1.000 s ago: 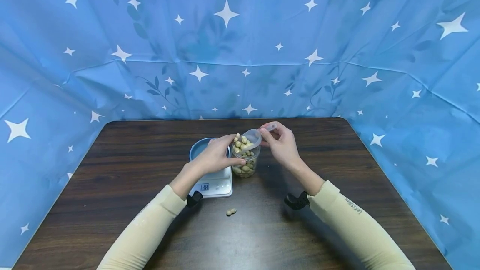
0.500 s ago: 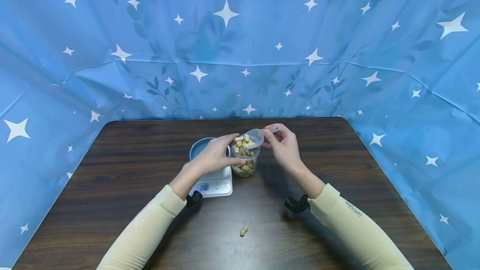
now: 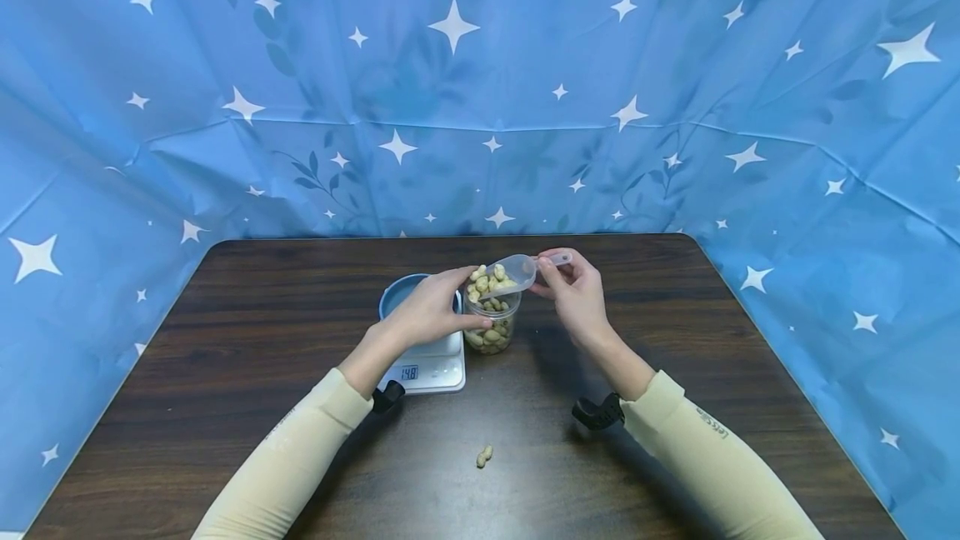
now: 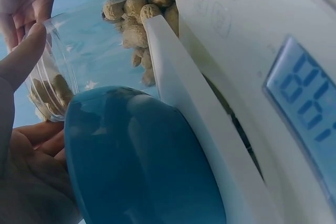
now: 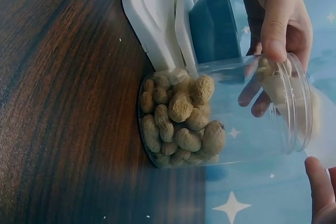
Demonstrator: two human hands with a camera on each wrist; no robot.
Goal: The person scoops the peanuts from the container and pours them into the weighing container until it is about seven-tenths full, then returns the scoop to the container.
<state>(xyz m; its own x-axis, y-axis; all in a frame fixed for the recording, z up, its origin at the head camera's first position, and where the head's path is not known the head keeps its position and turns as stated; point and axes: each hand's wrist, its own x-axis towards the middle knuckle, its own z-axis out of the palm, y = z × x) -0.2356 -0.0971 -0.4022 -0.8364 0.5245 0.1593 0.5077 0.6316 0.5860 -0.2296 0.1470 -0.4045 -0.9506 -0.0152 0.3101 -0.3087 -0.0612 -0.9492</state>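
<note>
A clear jar point(image 3: 512, 325) of unshelled peanuts point(image 5: 181, 107) stands on the table. My left hand point(image 3: 429, 311) holds it near the mouth, thumb in front and fingers behind. Between the thumb and fingers of my right hand point(image 3: 577, 294) is the handle of a translucent scoop point(image 3: 522, 272). The scoop's bowl lies tilted at the jar's mouth, with several peanuts in and about it. The jar walls show peanuts in the bottom part in the right wrist view. One loose peanut point(image 3: 484, 457) lies on the table nearer to me.
Left of the jar, a blue bowl point(image 3: 396, 294) sits on a white kitchen scale point(image 3: 442, 375), partly behind my left hand. The scale's display point(image 3: 409, 373) is lit. The dark wooden table point(image 3: 262, 340) ends at a blue starred curtain point(image 3: 525, 182).
My right hand has drawn the scoop slightly to the right. The loose peanut has shifted right and towards me on the table. My left hand stays put on the jar.
</note>
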